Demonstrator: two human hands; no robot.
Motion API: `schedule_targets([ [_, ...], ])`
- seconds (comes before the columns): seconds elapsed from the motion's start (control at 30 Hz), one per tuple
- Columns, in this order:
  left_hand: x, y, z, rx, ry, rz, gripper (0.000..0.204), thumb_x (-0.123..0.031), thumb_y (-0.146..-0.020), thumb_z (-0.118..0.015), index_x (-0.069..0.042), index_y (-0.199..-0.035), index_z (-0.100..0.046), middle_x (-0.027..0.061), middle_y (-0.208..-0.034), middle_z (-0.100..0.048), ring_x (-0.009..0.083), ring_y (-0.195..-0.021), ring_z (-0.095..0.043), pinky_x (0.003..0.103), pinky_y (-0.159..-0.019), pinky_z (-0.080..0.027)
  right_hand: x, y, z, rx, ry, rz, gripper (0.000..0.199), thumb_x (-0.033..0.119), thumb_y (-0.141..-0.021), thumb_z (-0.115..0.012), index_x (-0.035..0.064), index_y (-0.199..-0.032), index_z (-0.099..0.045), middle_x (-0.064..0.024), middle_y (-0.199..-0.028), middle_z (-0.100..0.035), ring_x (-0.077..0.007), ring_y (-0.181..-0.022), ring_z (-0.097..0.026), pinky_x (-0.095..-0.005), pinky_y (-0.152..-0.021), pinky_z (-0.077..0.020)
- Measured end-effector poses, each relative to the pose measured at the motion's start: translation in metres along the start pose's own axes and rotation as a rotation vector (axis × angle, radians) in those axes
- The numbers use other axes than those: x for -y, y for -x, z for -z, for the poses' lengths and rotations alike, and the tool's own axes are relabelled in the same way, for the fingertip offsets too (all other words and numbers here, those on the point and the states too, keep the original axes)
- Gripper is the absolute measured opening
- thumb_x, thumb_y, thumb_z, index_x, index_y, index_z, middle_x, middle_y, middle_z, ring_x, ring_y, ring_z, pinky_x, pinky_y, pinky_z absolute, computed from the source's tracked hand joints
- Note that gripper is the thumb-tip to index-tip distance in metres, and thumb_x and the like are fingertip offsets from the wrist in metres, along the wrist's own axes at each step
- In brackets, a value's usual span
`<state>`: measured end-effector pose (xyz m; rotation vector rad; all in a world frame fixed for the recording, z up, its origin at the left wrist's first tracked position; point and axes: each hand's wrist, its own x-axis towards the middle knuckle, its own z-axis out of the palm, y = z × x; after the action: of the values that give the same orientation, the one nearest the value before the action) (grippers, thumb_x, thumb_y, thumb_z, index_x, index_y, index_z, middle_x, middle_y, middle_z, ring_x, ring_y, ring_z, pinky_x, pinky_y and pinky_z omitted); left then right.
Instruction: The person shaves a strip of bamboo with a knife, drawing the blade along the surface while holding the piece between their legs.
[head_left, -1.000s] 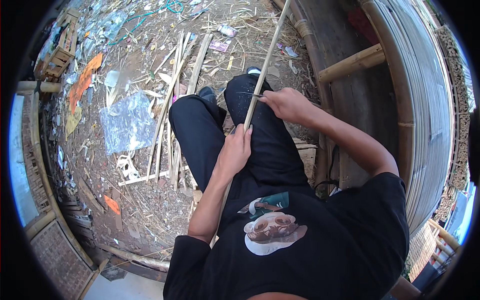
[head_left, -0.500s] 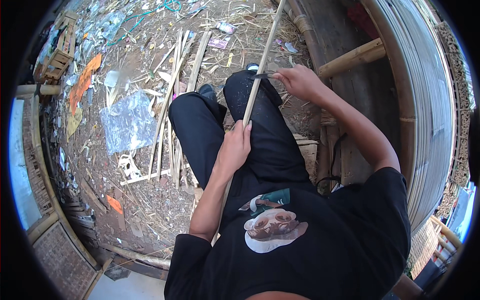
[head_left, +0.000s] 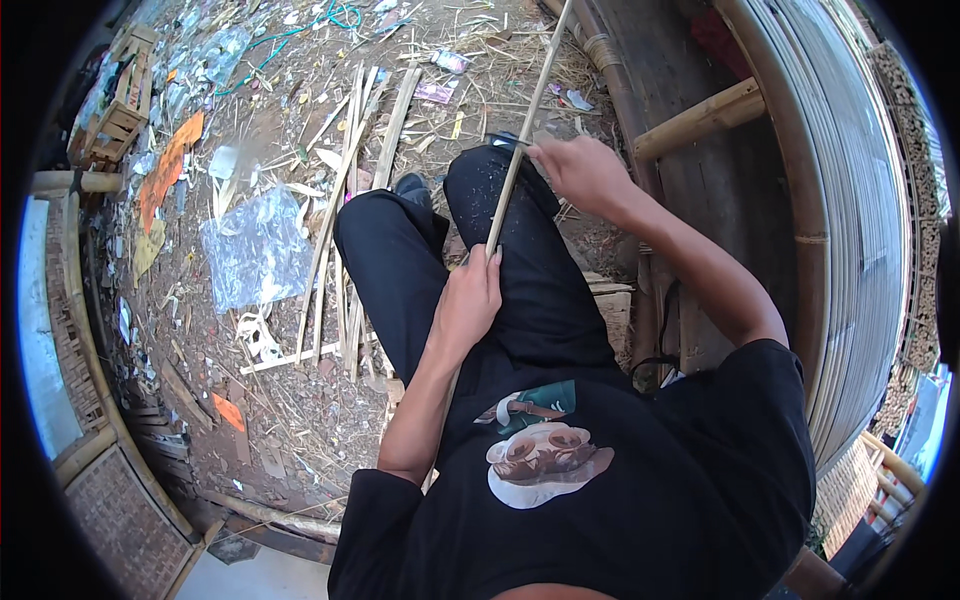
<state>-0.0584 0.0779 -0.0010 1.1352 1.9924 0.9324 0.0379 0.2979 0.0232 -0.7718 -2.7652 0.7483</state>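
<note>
A long pale bamboo strip (head_left: 533, 108) slants up over my right thigh and runs out past the top of the view. Near its middle, my left hand (head_left: 468, 305) is closed around it, above my lap. My right hand (head_left: 583, 175) grips a knife (head_left: 510, 139), whose dark blade lies across the strip by my right knee; its handle is hidden in the fist. Small pale shavings dot the black trouser leg (head_left: 485, 180) under the strip.
Several split bamboo strips (head_left: 349, 190) lie on the littered ground left of my legs, beside a clear plastic sheet (head_left: 256, 248). A wooden crate (head_left: 121, 100) stands at the far left. Close on my right is a bamboo frame (head_left: 705, 117).
My right hand has moved slightly down and left, and the knife has shifted a little up along the strip. My left hand stays in place on the strip.
</note>
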Motion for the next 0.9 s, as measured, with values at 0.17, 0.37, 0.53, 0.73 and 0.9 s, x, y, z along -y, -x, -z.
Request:
schedule_targets([
  [0.17, 0.003, 0.001, -0.005, -0.004, 0.022, -0.047, 0.021, -0.015, -0.101, -0.048, 0.003, -0.09, -0.047, 0.03, -0.066, -0.055, 0.0494, -0.069, -0.057, 0.053, -0.056, -0.041, -0.007, 0.01, -0.007, 0.09, 0.021, 0.053, 0.038, 0.036, -0.098, -0.049, 0.0059, -0.082, -0.066, -0.0215, -0.063, -0.061, -0.0438, -0.066, -0.062, -0.0524, -0.064, -0.0502],
  [0.37, 0.003, 0.001, 0.0, 0.001, -0.021, -0.021, 0.022, -0.016, -0.101, -0.046, 0.002, -0.089, -0.045, 0.0298, -0.066, -0.057, 0.0493, -0.065, -0.058, 0.055, -0.056, -0.043, -0.001, 0.019, -0.018, 0.151, -0.118, 0.108, 0.029, 0.026, -0.098, -0.053, 0.003, -0.083, -0.062, -0.0237, -0.066, -0.057, -0.0451, -0.067, -0.058, -0.0502, -0.059, -0.0454],
  [0.53, -0.002, 0.0, 0.001, 0.026, 0.008, -0.019, 0.023, -0.016, -0.101, -0.046, 0.003, -0.089, -0.045, 0.0302, -0.067, -0.057, 0.0503, -0.068, -0.057, 0.055, -0.057, -0.043, -0.045, -0.017, 0.004, -0.069, -0.017, -0.054, 0.031, 0.03, -0.098, -0.053, 0.0039, -0.089, -0.066, -0.0237, -0.069, -0.059, -0.0443, -0.069, -0.059, -0.0495, -0.06, -0.0469],
  [0.73, 0.0, 0.0, 0.003, 0.013, 0.021, 0.011, 0.023, -0.016, -0.101, -0.046, 0.003, -0.089, -0.046, 0.0314, -0.07, -0.057, 0.051, -0.071, -0.057, 0.056, -0.059, -0.043, -0.004, 0.006, -0.016, -0.095, 0.067, -0.04, 0.03, 0.028, -0.098, -0.052, 0.0026, -0.082, -0.058, -0.0236, -0.065, -0.058, -0.0444, -0.066, -0.06, -0.0528, -0.058, -0.0468],
  [0.9, -0.001, -0.002, 0.0, 0.009, 0.065, -0.051, 0.023, -0.015, -0.101, -0.047, 0.003, -0.088, -0.045, 0.0312, -0.069, -0.057, 0.0508, -0.07, -0.057, 0.055, -0.059, -0.043, 0.017, 0.031, -0.021, 0.275, -0.029, 0.261, 0.027, 0.027, -0.097, -0.053, 0.0046, -0.083, -0.058, -0.0224, -0.062, -0.057, -0.0441, -0.064, -0.059, -0.0527, -0.057, -0.0456],
])
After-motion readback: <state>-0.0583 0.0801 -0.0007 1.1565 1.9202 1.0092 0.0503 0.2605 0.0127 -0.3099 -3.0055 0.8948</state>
